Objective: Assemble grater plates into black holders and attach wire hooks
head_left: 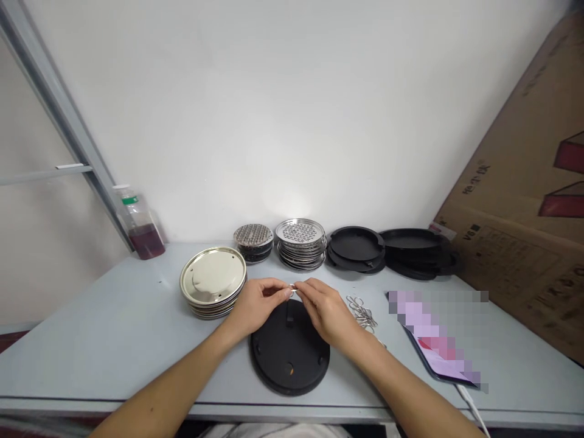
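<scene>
Above the far edge of a round black plastic disc (292, 359), my left hand (262, 301) and my right hand (325, 304) meet fingertip to fingertip. Both are closed in a pinch on a small shiny metal wire loop (292, 290), partly hidden by the fingers. The disc lies flat near the table's front edge, with small holes and raised bits on its upper face. A loose pile of similar metal wire loops (362, 311) lies just beyond my right wrist. Left of my left hand stands a stack of gold-toned round metal plates (213, 277).
Along the wall stand a short stack of perforated discs (253, 236), silver grater-like discs (301, 234), and black round trays (356, 244) with more black trays (413, 240). A phone (438, 347) with a white cable lies right. A bottle (145, 234) and large carton (515, 243) flank the table (114, 340).
</scene>
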{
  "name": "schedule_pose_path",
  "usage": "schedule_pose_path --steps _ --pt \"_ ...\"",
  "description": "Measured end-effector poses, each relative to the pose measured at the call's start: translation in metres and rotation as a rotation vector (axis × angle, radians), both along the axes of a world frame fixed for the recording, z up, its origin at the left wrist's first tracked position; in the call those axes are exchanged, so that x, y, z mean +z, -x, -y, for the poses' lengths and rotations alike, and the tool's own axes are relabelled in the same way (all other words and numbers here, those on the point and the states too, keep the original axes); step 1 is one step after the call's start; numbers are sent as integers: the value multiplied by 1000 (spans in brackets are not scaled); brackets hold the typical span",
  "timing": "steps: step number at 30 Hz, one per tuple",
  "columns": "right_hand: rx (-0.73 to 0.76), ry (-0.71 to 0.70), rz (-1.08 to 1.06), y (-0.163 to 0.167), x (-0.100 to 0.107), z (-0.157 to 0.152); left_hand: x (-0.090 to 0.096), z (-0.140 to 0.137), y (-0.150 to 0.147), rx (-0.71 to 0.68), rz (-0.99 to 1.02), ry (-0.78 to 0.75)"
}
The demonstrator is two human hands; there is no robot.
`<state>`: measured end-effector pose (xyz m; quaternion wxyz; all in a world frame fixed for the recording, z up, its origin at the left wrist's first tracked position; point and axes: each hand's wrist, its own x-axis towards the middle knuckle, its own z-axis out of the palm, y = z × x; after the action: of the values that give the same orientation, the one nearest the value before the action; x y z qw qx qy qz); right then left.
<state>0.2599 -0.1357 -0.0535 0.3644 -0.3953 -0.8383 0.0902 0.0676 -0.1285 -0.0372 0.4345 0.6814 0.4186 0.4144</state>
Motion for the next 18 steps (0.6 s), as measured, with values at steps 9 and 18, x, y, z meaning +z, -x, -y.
schedule_pose_path --steps 9,18 --pt "-64 143 -204 -2 4 -4 -3 -1 -1 70 201 108" --pt "-51 163 -251 6 -2 -3 -10 6 -6 193 -109 -319"
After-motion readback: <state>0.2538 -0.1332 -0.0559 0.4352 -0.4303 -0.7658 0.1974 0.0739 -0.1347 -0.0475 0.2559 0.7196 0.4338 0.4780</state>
